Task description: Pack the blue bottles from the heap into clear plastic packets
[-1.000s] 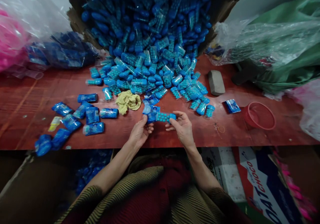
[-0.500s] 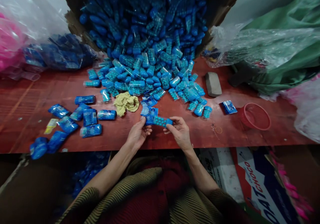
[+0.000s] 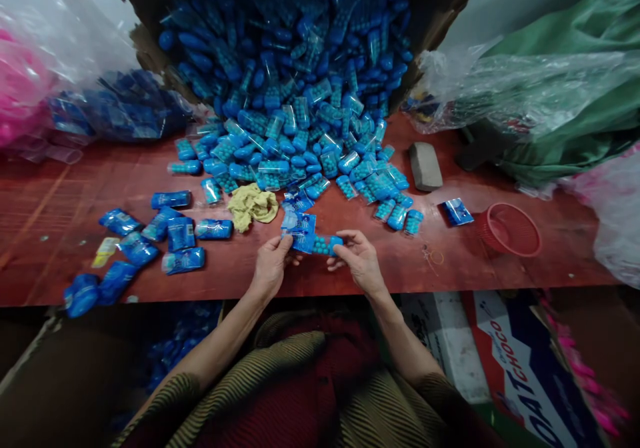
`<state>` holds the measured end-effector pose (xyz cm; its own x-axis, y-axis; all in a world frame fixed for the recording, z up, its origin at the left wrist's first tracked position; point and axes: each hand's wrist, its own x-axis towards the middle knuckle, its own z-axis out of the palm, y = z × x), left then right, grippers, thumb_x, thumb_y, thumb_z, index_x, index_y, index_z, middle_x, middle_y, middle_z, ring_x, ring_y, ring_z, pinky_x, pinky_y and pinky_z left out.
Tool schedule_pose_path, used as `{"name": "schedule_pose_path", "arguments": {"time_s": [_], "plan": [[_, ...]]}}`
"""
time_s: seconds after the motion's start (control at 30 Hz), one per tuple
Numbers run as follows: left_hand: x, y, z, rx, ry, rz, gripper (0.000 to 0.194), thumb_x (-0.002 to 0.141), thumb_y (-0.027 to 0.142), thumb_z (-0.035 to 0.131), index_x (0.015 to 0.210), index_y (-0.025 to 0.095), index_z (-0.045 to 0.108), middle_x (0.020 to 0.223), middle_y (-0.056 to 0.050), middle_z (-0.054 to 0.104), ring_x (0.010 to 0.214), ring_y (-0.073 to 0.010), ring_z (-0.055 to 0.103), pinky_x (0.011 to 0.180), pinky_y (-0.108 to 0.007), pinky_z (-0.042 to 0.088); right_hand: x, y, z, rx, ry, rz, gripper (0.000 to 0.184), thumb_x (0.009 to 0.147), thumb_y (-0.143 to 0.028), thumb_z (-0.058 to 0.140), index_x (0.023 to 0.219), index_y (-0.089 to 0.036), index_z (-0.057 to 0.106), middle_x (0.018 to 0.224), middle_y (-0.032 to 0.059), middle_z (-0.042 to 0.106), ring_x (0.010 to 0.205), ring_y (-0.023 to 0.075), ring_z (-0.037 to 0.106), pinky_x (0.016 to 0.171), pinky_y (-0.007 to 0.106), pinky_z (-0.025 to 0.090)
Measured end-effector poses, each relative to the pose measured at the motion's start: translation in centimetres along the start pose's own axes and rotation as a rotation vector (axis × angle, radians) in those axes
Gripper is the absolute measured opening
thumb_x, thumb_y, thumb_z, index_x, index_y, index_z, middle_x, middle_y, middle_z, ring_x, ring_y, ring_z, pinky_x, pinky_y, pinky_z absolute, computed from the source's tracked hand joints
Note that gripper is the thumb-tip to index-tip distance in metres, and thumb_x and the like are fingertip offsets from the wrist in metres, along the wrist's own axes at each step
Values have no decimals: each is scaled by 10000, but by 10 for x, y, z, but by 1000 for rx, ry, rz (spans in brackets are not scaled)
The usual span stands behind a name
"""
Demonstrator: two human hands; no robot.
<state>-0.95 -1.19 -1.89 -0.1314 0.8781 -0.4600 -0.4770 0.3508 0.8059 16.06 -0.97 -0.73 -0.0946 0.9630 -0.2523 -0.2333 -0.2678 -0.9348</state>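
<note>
My left hand (image 3: pixel 270 265) pinches a blue printed wrapper sleeve (image 3: pixel 300 229) near the front edge of the red table (image 3: pixel 350 268). My right hand (image 3: pixel 359 260) grips a clear tube of blue-green balls (image 3: pixel 326 245) whose left end sits inside that sleeve. Only a short part of the tube shows between the hands. A large heap of the same blue tubes (image 3: pixel 300 115) spills from a cardboard box just beyond my hands. Several wrapped tubes (image 3: pixel 175 235) lie to the left.
A yellow cloth (image 3: pixel 253 205) lies left of the sleeve. A grey block (image 3: pixel 425 166), one wrapped packet (image 3: pixel 456 211) and a small red basket (image 3: pixel 510 229) sit to the right. Plastic bags crowd both back corners. A printed carton (image 3: pixel 530 381) stands below the table.
The tube has slid further left into the sleeve, so less of it shows. Both hands have drawn closer together.
</note>
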Motion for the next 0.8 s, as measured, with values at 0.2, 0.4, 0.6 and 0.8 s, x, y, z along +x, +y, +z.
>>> {"name": "schedule_pose_path", "arguments": {"time_s": [0.2,0.4,0.6,0.8], "plan": [[-4,2,14,-201,-5,-140,304,616,327,774,785,142,603,669,6,667,578,-124,615,534,-236,505,-9,28,14,-186,75,-114,258,750,-323,660,951,-203,551,668,-53,586,532,89,613,504,220,551],[-5,9,11,-267,0,-263,158,711,189,711,833,135,627,732,-20,695,655,-131,648,663,-258,525,-16,31,20,-277,100,-213,251,749,-294,670,976,-206,610,809,-3,639,659,104,638,635,248,574],[-9,13,5,-321,-166,-267,251,716,146,698,958,121,634,869,-72,709,852,-181,666,790,-279,517,-12,24,27,196,-23,85,355,656,-316,729,916,-196,518,684,-62,630,474,102,631,404,225,559],[-12,10,20,-313,-51,-261,97,804,199,610,866,124,616,845,-88,705,820,-216,670,630,-285,542,-19,30,49,200,144,-3,295,692,-267,709,889,-193,502,675,-62,629,471,72,625,461,176,562]]}}
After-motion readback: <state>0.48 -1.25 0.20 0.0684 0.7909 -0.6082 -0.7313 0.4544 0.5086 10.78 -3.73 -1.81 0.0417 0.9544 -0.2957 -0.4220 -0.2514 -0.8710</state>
